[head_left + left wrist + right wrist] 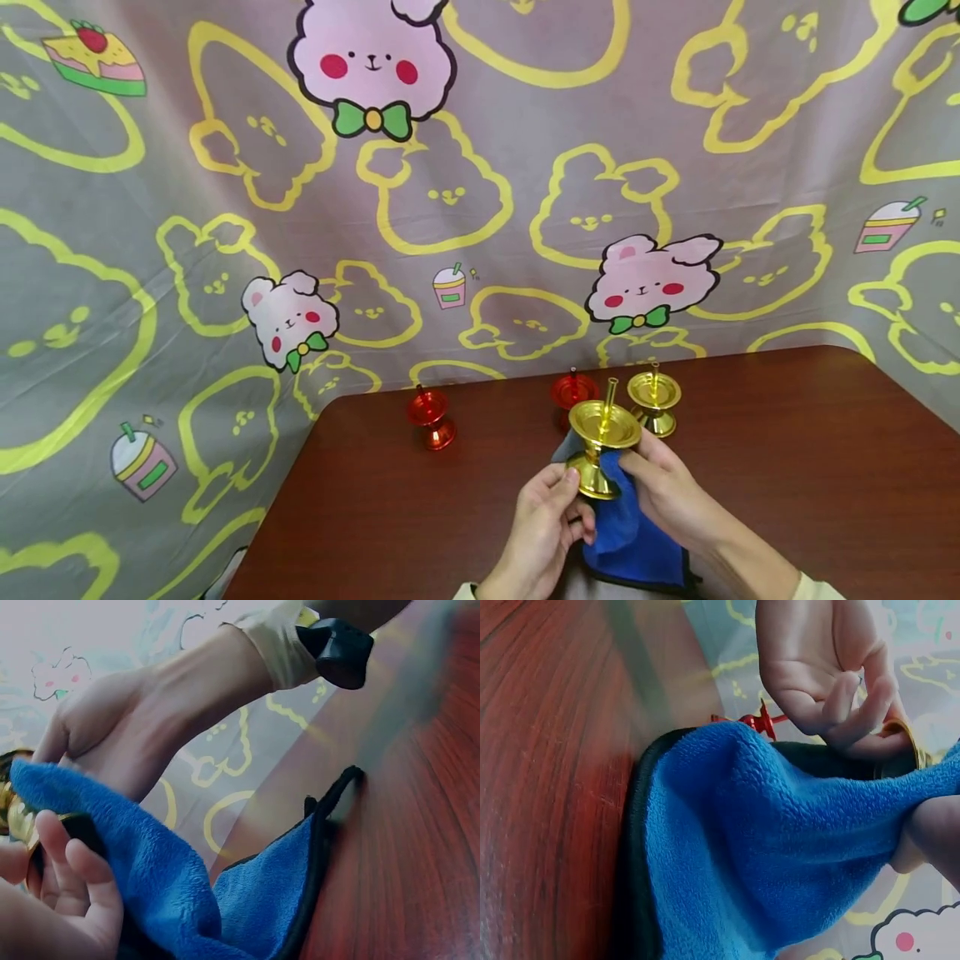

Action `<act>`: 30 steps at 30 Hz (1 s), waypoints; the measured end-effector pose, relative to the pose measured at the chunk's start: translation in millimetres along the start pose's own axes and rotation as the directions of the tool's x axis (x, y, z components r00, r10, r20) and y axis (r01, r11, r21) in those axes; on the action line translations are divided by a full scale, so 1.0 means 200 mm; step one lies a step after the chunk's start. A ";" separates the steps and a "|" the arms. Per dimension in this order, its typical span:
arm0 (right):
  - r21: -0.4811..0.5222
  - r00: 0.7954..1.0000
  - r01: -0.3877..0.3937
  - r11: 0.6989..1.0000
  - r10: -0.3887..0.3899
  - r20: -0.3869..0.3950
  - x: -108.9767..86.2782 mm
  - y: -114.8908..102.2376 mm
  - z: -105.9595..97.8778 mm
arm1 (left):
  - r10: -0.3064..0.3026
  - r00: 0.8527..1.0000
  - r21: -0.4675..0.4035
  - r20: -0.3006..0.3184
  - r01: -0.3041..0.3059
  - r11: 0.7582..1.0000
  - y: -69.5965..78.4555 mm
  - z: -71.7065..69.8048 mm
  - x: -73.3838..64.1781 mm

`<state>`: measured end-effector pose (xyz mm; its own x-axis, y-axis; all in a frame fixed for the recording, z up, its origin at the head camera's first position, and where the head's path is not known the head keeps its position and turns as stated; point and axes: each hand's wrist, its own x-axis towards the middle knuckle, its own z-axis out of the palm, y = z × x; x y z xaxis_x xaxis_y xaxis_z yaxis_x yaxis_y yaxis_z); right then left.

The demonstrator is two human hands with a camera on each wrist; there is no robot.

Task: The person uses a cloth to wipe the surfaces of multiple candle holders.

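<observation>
In the head view a shiny gold candle holder (604, 427), with a wide dish, an upright tube and a flared foot, is held up over the table. My left hand (534, 527) pinches the foot's edge between thumb and fingers. On the other side my right hand (671, 492) grips a blue cloth (641, 550) against the holder near its dish. The plush cloth (161, 862) has a dark edging and drapes down between the hands, as the left wrist view shows. In the right wrist view the cloth (772, 832) hides most of the holder.
Behind the hands on the brown table (360, 517) stand a red candle holder (429, 410) at left, another red holder (574, 388) partly hidden by the gold one, and a second gold holder (655, 392). A cartoon-printed curtain (517, 217) rises along the table's back and sides.
</observation>
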<state>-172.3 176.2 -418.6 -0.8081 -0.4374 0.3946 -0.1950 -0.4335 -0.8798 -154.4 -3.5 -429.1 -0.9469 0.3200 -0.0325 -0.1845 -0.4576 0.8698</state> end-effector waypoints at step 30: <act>-0.047 0.743 -0.155 0.987 0.085 -0.664 0.13 0.06 0.28 | 0.494 0.846 0.227 -0.201 -0.451 0.863 -0.24 0.12 0.08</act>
<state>-164.2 116.5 -403.9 -0.9860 0.1610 0.0422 -0.0930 -0.3229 -0.9419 -154.4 43.3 -460.0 -0.9449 -0.1224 0.3036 0.3273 -0.3510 0.8773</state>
